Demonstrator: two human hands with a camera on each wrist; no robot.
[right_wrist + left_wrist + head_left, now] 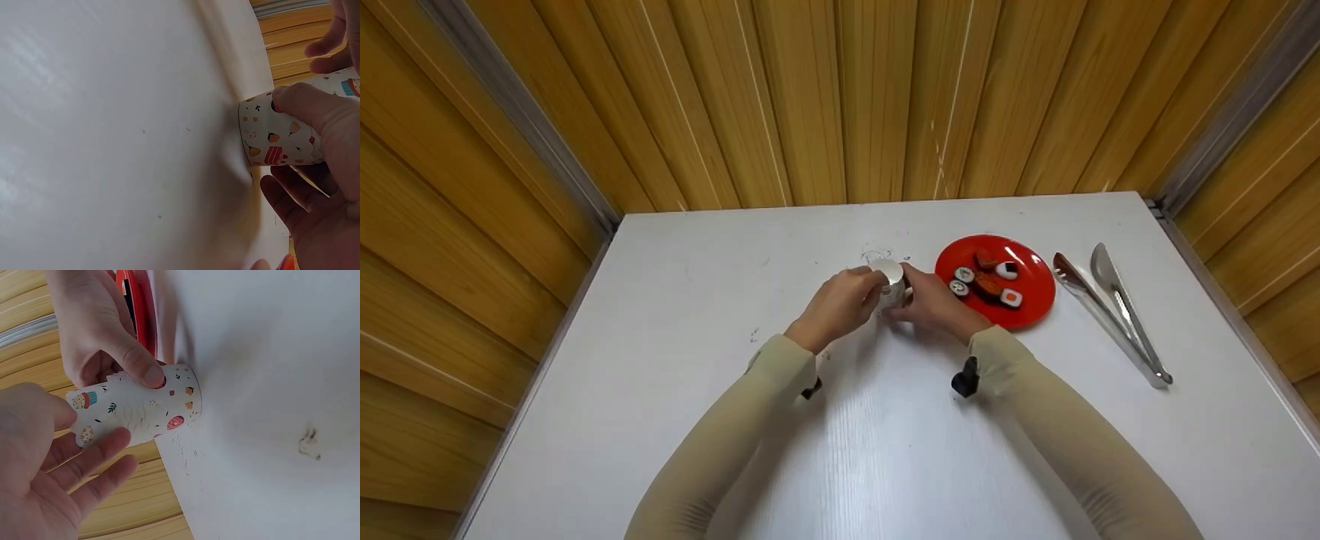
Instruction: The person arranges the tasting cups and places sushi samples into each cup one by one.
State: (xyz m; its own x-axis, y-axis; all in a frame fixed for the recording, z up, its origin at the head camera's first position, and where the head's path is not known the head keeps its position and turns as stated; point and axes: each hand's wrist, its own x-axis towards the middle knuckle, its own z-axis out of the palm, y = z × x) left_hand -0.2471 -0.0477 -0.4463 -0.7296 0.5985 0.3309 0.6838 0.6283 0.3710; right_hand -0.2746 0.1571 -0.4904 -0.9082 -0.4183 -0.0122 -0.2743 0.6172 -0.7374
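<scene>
Left hand (840, 302): fingers pinch white, patterned, nested paper cups (140, 410) | Right hand (936, 304): fingers grip lower | Best squeeze lightly, base steady

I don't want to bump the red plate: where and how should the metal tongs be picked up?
Probably best: pinch the metal tongs across both arms near the joined end, right hand coming from the near side. That end lies nearest and the arms almost meet there; the far tips spread beside the red plate.
</scene>
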